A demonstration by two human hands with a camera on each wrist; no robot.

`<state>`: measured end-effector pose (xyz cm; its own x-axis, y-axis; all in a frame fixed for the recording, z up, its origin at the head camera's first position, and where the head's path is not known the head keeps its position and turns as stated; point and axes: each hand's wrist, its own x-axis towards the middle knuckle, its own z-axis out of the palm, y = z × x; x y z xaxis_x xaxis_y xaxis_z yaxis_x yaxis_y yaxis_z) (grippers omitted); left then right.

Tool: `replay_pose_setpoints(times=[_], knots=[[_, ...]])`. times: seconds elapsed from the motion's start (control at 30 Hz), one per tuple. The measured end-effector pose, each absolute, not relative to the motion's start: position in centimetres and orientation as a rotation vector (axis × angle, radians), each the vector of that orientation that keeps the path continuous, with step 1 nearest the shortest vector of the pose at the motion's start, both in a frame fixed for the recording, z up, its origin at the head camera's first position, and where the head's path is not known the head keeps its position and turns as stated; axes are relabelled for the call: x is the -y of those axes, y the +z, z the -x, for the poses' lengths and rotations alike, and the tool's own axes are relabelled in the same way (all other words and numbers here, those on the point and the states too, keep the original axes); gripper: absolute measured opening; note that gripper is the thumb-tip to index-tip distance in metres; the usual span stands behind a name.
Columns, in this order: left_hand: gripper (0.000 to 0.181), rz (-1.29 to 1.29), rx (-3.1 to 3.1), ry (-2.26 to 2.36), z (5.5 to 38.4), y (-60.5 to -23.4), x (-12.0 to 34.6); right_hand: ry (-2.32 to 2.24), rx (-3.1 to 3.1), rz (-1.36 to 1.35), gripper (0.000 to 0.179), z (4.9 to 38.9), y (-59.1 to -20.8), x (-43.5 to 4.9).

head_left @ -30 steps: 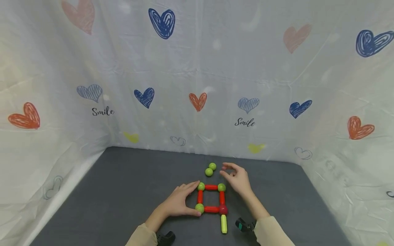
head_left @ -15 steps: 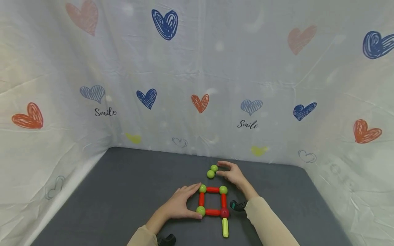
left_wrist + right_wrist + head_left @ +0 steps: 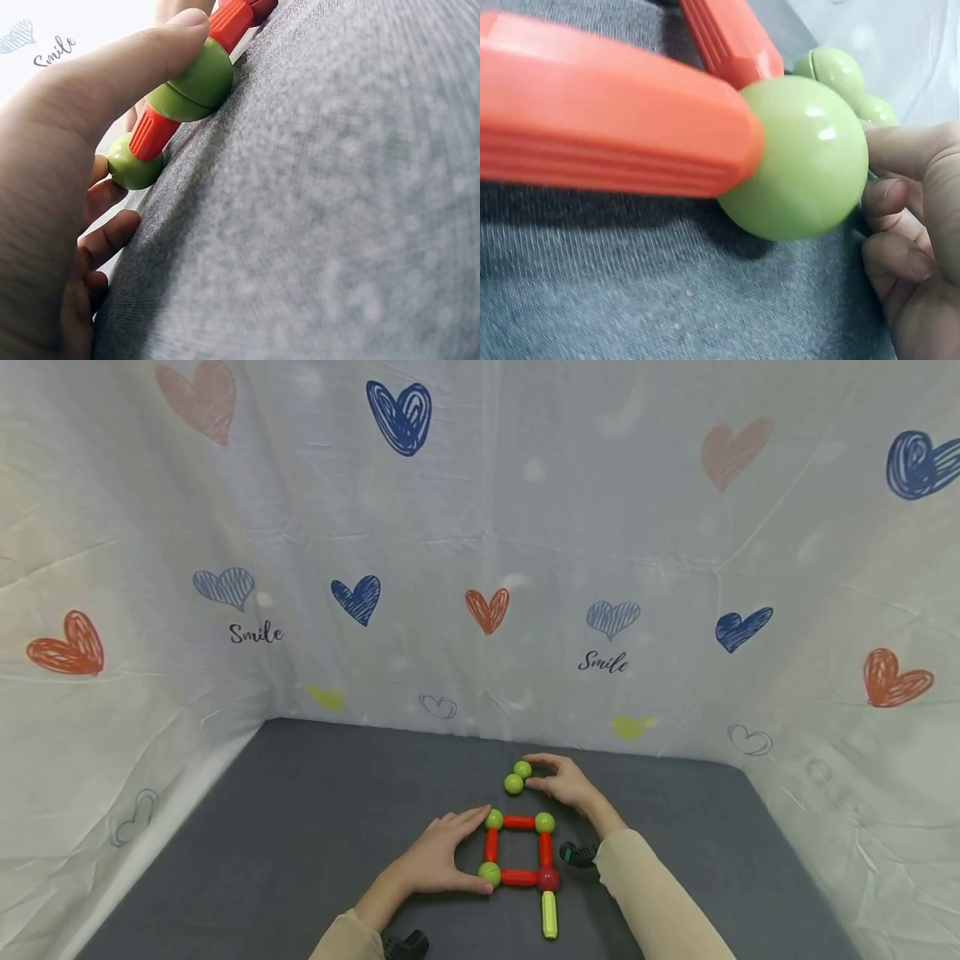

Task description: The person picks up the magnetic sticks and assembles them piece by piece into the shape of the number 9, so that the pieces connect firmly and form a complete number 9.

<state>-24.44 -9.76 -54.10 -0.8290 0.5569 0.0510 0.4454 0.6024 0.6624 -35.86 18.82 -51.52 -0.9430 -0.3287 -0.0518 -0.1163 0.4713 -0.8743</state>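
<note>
On the dark tabletop lies a square of red magnetic rods [image 3: 519,877] joined by three green balls [image 3: 544,822] and one dark red ball [image 3: 548,878]. A yellow-green rod [image 3: 550,916] sticks out from the red ball toward the near edge. My left hand [image 3: 437,862] holds the square's left side, thumb on the near green ball [image 3: 196,86] and fingertips at the far one [image 3: 133,166]. Beyond the square, two loose green balls touch each other. My right hand [image 3: 564,781] has its thumb and index finger around the farther ball [image 3: 522,769]; the nearer ball [image 3: 513,784] sits beside the thumb.
A white curtain [image 3: 420,652] printed with hearts closes off the back and sides of the dark table [image 3: 322,802]. Black wrist devices show below the left hand [image 3: 406,945] and by the right sleeve [image 3: 577,855].
My right hand has moved left to the two loose green balls, and its index finger has come round the farther one. My left hand stays on the square.
</note>
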Motion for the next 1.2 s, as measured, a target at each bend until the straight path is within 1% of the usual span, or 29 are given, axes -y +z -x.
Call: replay_pose_setpoints(times=[0.2,0.53,0.77,0.9,1.0,1.2], knots=[[0.112,-0.862,-2.675,1.028,24.4,-54.1,9.8,-1.452,-2.501,0.44,0.047,36.0,-51.6,-18.4],[0.112,-0.841,-2.658,1.037,24.5,-54.1,9.7,-1.504,-2.52,0.374,0.041,36.1,-52.0,-18.3],[0.112,-0.853,-2.65,1.04,24.4,-54.1,9.7,-1.533,-2.594,0.297,0.038,35.3,-52.0,-18.8],[0.112,-0.853,-2.644,1.041,24.4,-54.3,9.7,-1.559,-2.672,0.238,0.039,34.1,-51.4,-19.3],[0.113,-0.842,-2.651,1.037,24.4,-54.4,9.7,-1.555,-2.723,0.29,0.042,32.6,-50.7,-19.5],[0.113,-0.85,-2.661,1.05,24.4,-54.1,9.8,-1.666,-2.673,0.43,0.043,27.7,-49.7,-20.0]])
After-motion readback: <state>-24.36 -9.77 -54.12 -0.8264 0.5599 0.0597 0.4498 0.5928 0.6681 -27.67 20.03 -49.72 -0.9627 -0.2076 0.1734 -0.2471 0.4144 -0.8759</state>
